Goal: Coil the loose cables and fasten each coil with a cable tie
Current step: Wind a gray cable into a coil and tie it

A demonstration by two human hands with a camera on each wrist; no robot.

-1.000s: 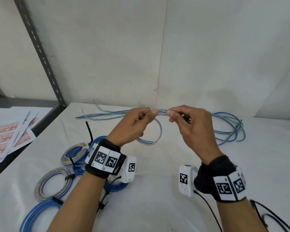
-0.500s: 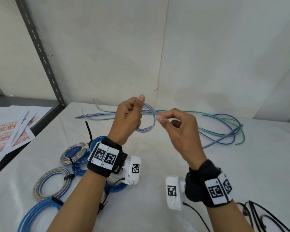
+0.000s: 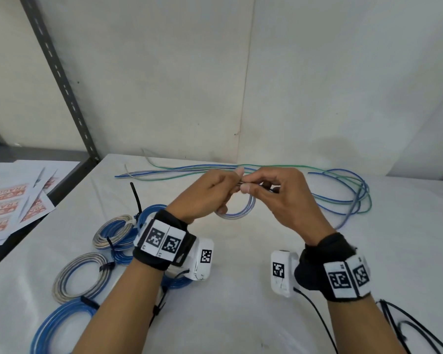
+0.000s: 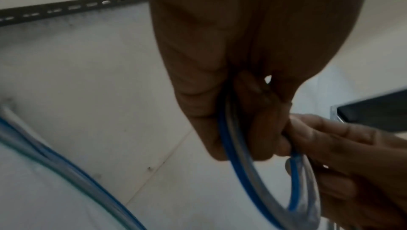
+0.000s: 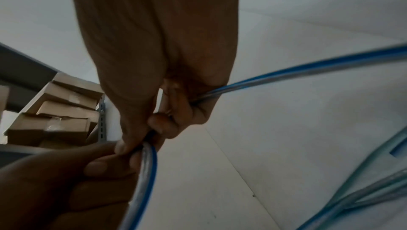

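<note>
Both hands meet above the middle of the white table (image 3: 241,315). My left hand (image 3: 215,192) grips the top of a small loop of blue-and-clear cable (image 3: 237,214) that hangs under it; the loop (image 4: 246,178) shows close up in the left wrist view. My right hand (image 3: 269,190) pinches the same cable (image 5: 286,75) right beside the left fingers. The cable's loose length (image 3: 343,200) trails right and back, among blue and green cables lying on the table.
Several tied coils of blue and grey cable (image 3: 79,275) lie at the front left, with a black cable tie (image 3: 136,198) beside them. More black ties (image 3: 414,325) lie at the front right. Printed sheets (image 3: 10,203) sit on a shelf at left. Cardboard boxes (image 5: 55,111) stand on racking.
The left hand dropped from its raised, turned pose and the right hand closed in on it; the loop now hangs lower with another turn of cable in it.
</note>
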